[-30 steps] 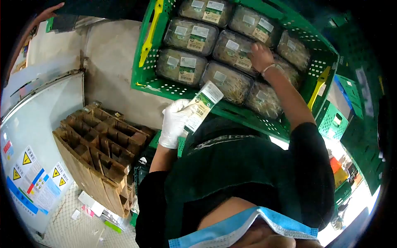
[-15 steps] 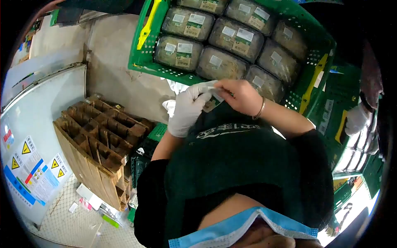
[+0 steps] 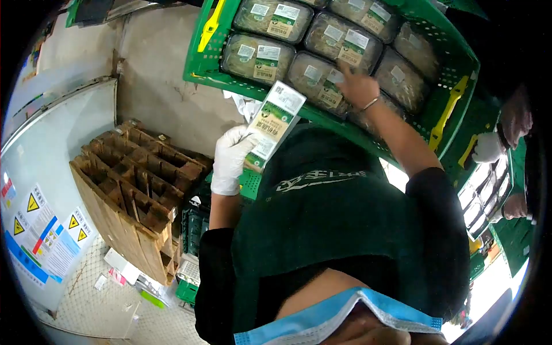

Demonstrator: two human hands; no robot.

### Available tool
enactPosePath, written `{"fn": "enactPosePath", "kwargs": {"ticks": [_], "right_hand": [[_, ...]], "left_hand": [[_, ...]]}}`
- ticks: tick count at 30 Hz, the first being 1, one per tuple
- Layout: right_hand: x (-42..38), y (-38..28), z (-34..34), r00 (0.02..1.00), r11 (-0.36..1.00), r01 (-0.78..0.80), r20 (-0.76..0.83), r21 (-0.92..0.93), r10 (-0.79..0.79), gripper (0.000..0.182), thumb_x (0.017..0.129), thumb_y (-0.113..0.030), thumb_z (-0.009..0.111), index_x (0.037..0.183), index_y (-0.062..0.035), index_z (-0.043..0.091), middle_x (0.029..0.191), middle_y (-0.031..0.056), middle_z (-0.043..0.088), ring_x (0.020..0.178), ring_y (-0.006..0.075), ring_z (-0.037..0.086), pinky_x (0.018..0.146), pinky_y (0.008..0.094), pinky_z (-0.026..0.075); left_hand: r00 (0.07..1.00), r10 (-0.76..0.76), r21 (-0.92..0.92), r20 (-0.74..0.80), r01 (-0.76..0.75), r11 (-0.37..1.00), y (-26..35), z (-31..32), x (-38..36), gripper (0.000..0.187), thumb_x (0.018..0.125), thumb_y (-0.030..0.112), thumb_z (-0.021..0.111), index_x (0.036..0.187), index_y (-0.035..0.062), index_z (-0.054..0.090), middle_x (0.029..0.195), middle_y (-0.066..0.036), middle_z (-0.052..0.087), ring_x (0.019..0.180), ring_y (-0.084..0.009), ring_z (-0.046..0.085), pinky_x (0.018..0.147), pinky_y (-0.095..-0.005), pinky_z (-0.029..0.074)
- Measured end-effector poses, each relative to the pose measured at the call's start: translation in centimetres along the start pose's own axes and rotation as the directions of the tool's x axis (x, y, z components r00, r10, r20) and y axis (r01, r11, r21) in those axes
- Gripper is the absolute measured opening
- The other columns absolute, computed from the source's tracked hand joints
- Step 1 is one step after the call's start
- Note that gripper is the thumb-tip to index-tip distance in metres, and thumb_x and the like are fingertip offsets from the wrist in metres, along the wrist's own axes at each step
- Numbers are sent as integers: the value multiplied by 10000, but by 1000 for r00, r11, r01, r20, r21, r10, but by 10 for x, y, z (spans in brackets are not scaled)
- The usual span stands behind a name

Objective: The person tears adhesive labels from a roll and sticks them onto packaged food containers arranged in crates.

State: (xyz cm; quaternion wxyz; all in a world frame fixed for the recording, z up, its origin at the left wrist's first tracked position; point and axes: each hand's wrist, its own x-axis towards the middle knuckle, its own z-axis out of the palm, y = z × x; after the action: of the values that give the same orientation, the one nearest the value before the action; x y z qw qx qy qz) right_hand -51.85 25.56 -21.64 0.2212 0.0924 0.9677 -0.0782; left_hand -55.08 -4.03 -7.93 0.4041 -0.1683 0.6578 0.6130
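My left hand (image 3: 230, 155), in a white glove, is closed on a strip of printed labels (image 3: 273, 121) in white, green and tan. It is in front of a green crate (image 3: 208, 73) filled with several dark plastic trays of pale food under clear film. My bare right hand (image 3: 361, 91) reaches over the crate's near edge, fingers stretched out. Its fingertips touch a tan-and-green label (image 3: 330, 95) on a front-row food tray (image 3: 299, 75). Some neighbouring trays carry a similar label; those on the right, such as one food tray (image 3: 399, 80), show only a small white sticker.
Yellow handles (image 3: 447, 115) are on the crate's sides. A wooden pallet (image 3: 123, 192) stands at left by a panel with warning signs (image 3: 43, 236). Another person's gloved hand (image 3: 489, 148) is at right, near more packed trays (image 3: 486, 192).
Both hands were together at the labels. My right hand has moved up and right onto a tray, which now bears a tan-and-green label. My left hand has moved left and down with the strip.
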Motion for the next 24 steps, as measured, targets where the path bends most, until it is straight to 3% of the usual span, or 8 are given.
{"fn": "enactPosePath", "kwargs": {"ticks": [2,4,7,9,10,12,16,24], "right_hand": [[-10,2,-55,978,973,-145,176,182,113,597,797,-436,450,1248,-80,287,994,173,530,812,317,566,640,384,478],[-40,4,-79,986,474,20,60,880,-153,564,772,-405,523,1186,-51,376,980,157,549,812,314,567,686,362,468],[-85,-15,-108,894,512,435,-289,741,-342,356,715,-209,630,997,-27,513,874,154,575,800,305,562,688,347,450],[-102,-16,-97,888,576,460,-361,676,-285,263,714,-157,602,929,-19,539,804,177,571,739,324,558,629,361,453],[-108,-15,-91,865,522,501,-396,690,-308,254,712,-138,596,930,-20,539,769,178,574,707,331,559,604,372,454],[-127,-18,-91,926,560,378,-313,738,-212,246,703,-98,612,927,-26,540,754,163,579,678,305,575,594,332,456],[-134,17,-82,861,795,357,-502,490,-77,261,686,-188,610,894,-55,524,653,128,576,578,297,568,522,366,462],[-90,102,2,946,978,-190,280,82,161,257,821,-162,396,1030,-13,421,948,208,549,849,339,557,750,389,446]], "left_hand": [[992,120,-58,46,-117,991,-3,20,5,212,749,-27,516,959,-49,532,808,-69,595,685,-107,570,612,-222,465],[978,181,-96,103,-171,981,-3,47,12,199,744,-33,523,942,-49,541,804,-58,596,706,-109,563,639,-223,460],[945,142,195,293,-205,959,-4,53,22,243,754,28,570,986,-31,528,854,-65,592,769,-107,550,682,-225,448],[943,82,531,322,-251,810,10,71,19,256,760,82,597,995,-1,539,877,-62,591,757,-82,529,662,-219,435],[855,411,248,316,-493,834,5,97,21,198,759,76,598,942,7,572,822,-44,601,699,-74,525,619,-212,431],[872,171,154,458,-268,951,18,119,13,223,790,77,549,993,-16,540,934,-46,583,847,-95,522,751,-214,416],[843,311,619,439,-534,576,-9,136,25,285,732,258,651,656,18,517,518,-59,473,521,-71,396,485,-248,363],[926,124,322,356,-246,914,6,80,30,181,748,25,534,914,-48,541,789,-75,591,665,-102,564,579,-210,451]]}}
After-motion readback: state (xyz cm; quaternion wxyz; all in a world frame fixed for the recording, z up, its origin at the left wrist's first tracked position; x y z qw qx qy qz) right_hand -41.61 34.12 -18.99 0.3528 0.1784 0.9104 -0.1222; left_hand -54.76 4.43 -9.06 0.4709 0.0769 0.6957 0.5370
